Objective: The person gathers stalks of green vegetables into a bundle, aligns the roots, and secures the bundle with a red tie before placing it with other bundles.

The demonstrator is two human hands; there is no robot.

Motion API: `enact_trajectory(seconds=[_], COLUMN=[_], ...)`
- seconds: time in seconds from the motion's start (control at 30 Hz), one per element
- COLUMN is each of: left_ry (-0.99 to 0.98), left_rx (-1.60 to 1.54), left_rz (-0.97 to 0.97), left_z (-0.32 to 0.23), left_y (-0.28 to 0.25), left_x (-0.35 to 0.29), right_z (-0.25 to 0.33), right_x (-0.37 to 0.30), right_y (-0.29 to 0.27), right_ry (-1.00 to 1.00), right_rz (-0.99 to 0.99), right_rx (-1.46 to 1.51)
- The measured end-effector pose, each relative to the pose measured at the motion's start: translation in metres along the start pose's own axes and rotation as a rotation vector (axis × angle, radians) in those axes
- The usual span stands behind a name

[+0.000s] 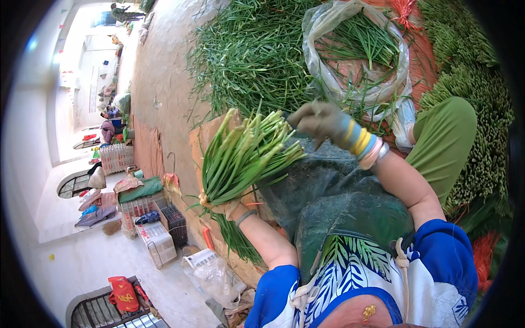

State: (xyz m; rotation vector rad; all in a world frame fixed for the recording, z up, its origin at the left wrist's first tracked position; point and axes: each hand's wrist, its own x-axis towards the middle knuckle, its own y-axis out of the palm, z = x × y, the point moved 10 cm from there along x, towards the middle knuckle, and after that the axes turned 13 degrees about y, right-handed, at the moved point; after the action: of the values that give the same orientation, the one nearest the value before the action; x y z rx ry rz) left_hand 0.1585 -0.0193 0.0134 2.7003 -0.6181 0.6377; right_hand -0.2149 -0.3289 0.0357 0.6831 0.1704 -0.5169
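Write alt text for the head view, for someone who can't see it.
A person's left hand grips a bunch of green stalks, while the right hand, gloved and blurred, is close to the bunch's pale ends. Beyond lie loose greens and an open plastic bag, with more stalks massed at right.

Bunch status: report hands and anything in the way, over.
Left hand gripping bunch, pale ends toward right hand. Right hand gloved, blurred, grip unclear. Open bag beyond right hand, not between hands.
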Motion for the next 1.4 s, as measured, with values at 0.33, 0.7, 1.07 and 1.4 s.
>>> enact_trajectory(seconds=[0.33, 0.7, 1.07, 1.4], left_ry=[-0.356, -0.010, -0.311, -0.311], left_rx=[-0.651, 0.150, -0.710, -0.893], left_rz=[-0.237, 0.119, -0.035, -0.133], left_z=[0.046, 0.016, 0.005, 0.012], left_y=[0.063, 0.016, 0.071, 0.054], left_x=[-0.031, -0.005, -0.026, -0.023], right_z=[-0.079, -0.047, 0.017, -0.012], right_x=[0.045, 0.004, -0.028, -0.003], right_y=[0.009, -0.055, 0.046, 0.050], right_ry=[0.058, -0.143, -0.883, -0.738], right_rz=[-0.099, 0.419, -0.295, -0.104], right_rx=[-0.749, 0.538, -1.266, -1.057])
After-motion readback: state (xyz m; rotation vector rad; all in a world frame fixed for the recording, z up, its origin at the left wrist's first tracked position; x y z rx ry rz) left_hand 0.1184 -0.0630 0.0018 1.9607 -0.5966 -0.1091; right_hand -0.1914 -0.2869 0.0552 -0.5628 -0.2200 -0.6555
